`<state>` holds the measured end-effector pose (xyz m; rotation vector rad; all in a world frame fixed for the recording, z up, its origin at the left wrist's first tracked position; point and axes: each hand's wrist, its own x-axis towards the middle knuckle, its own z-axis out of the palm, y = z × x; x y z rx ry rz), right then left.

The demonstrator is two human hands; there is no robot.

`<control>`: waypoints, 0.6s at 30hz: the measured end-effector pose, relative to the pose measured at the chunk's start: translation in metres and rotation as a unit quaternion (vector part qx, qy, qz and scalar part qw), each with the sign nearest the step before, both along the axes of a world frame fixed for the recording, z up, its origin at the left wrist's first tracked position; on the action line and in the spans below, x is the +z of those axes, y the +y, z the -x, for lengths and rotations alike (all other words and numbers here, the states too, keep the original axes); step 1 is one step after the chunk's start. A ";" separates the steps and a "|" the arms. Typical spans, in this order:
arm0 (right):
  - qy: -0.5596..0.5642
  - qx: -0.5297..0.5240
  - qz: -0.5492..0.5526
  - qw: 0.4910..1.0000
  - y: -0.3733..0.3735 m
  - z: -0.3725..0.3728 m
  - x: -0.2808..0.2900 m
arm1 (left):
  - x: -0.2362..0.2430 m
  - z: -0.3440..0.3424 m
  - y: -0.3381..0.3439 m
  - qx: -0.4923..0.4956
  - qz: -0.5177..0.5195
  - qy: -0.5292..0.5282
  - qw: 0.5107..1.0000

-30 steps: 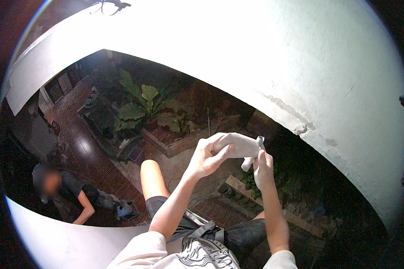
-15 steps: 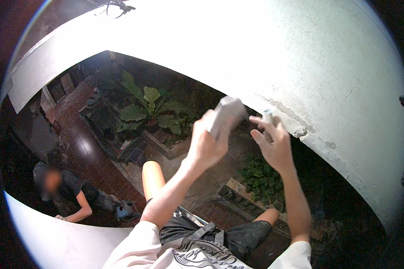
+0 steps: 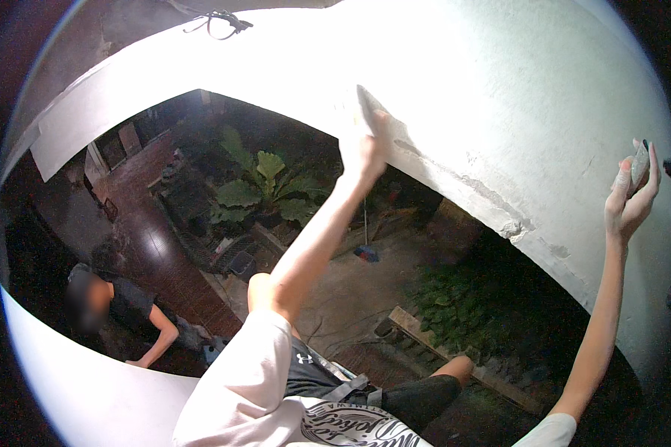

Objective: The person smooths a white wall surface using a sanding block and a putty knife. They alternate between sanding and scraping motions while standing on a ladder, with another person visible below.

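Since the earlier frame we've spread apart: left hand (image 3: 365, 149) presses a flat pad (image 3: 364, 104) against the white wall (image 3: 499, 97) to rub it, right hand (image 3: 630, 197) pinches a small grey piece (image 3: 639, 164) held clear.

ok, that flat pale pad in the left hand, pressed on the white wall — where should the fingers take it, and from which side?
Probably by the lower edge of the flat pad, coming from below and from the open side away from the white wall. Its broad face lies against the wall, so only the outer face and edges are free. The left hand already reaches it that way.
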<state>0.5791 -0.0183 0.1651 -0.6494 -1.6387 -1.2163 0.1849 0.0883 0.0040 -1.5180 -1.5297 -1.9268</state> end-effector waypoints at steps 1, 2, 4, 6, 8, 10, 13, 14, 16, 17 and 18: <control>0.029 0.005 0.007 1.000 0.004 -0.010 -0.002 | -0.010 -0.018 0.000 0.029 -0.052 0.058 0.997; 0.000 -0.024 -0.042 0.999 0.009 -0.018 -0.004 | -0.018 -0.031 0.002 0.046 -0.043 0.106 0.992; -0.069 -0.119 -0.129 0.982 0.019 -0.024 -0.007 | -0.024 -0.022 0.010 -0.030 -0.116 0.090 0.989; -0.120 -0.110 -0.164 0.973 0.025 -0.021 -0.010 | -0.022 -0.006 0.016 -0.083 -0.109 -0.013 0.990; -0.139 -0.119 -0.150 0.971 0.025 -0.015 -0.012 | -0.015 0.005 0.016 -0.189 0.038 -0.141 0.971; -0.174 -0.101 -0.129 0.971 0.022 -0.009 -0.011 | -0.014 0.003 0.011 -0.135 0.048 -0.121 0.982; -0.192 -0.124 -0.111 0.967 0.014 -0.007 -0.010 | -0.032 -0.017 -0.003 -0.041 -0.161 0.259 0.952; -0.191 -0.123 -0.103 0.968 0.012 -0.007 -0.010 | -0.036 -0.016 -0.004 -0.060 -0.110 0.138 0.982; -0.206 -0.127 -0.098 0.965 0.008 -0.007 -0.010 | -0.038 -0.007 0.002 -0.091 -0.063 -0.116 0.987; -0.221 -0.133 -0.098 0.961 0.007 -0.007 -0.011 | -0.039 -0.007 0.004 -0.026 -0.038 -0.107 0.993; -0.233 -0.127 -0.104 0.958 0.006 -0.005 -0.011 | -0.040 -0.008 0.005 -0.057 -0.070 -0.127 0.988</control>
